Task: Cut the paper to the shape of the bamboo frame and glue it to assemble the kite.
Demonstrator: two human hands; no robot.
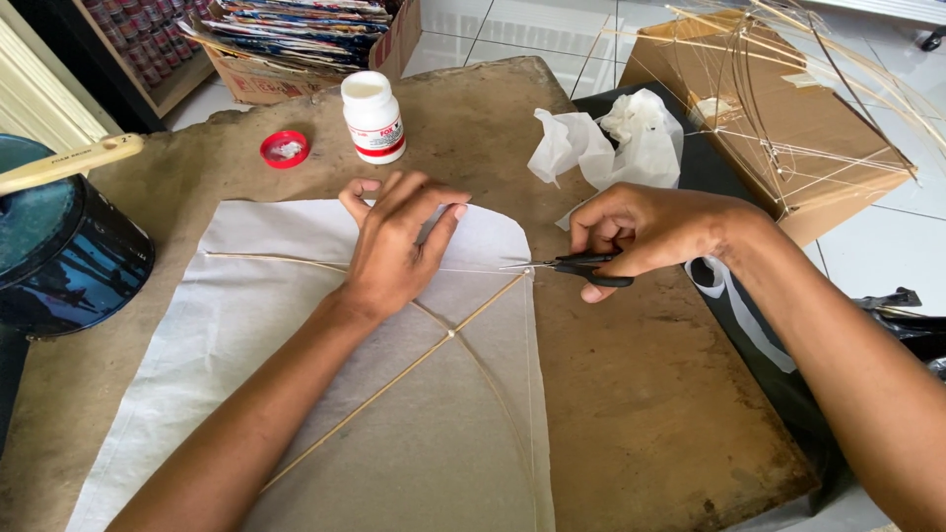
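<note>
A white paper kite sheet (246,335) lies flat on a worn brown board (641,394), with thin bamboo sticks (394,379) crossed over it. My left hand (399,241) presses palm-down on the paper near its top edge, fingers spread. My right hand (650,229) grips small black-handled scissors (572,266), their blades pointing left at the kite's right corner where the stick and string end. The blades touch the paper's edge.
An open white glue bottle (373,116) and its red cap (285,149) stand behind the kite. Crumpled white paper (611,138) lies at the back right. A cardboard box (788,128) carries bamboo kite frames. A dark tin (59,251) holding a brush sits left.
</note>
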